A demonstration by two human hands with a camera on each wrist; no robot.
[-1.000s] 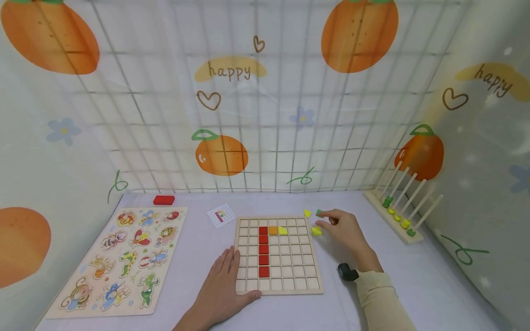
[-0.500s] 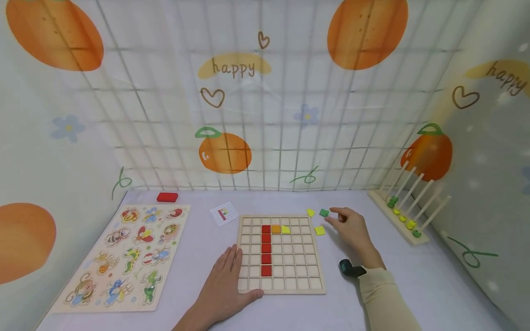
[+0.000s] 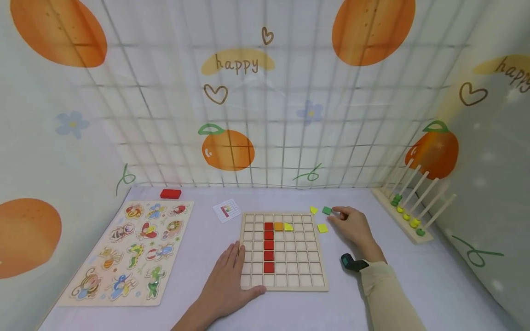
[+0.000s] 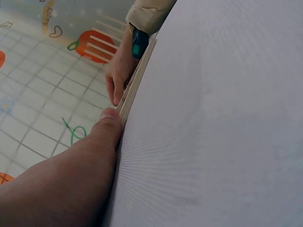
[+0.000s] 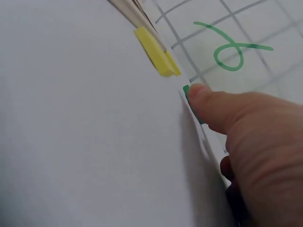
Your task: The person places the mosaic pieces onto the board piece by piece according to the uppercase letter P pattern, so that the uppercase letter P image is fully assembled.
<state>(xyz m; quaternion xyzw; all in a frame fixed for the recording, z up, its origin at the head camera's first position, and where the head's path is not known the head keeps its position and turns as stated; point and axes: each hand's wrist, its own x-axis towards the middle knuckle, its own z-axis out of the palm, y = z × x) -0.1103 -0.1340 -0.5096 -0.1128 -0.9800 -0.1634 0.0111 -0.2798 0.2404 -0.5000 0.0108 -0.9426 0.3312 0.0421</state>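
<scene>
In the head view my left hand lies with fingers extended along the left edge of a wooden grid board, its thumb at the front edge. The board holds a column of red tiles, an orange tile and a yellow tile with a slanted side. Right of the board my right hand has its thumb and index finger apart, right beside a green tile lying on the table. A yellow square tile and a small pointed yellow tile lie nearby.
A pattern card lies behind the board's left corner. An insect puzzle board and a red block are at the left. A peg stand with small green and yellow pieces stands at the right, before the curtain.
My right hand has drawn slightly right, and its fingertips have come off the green tile, which now shows fully. My left hand stays at the board. The head view has shifted a little.
</scene>
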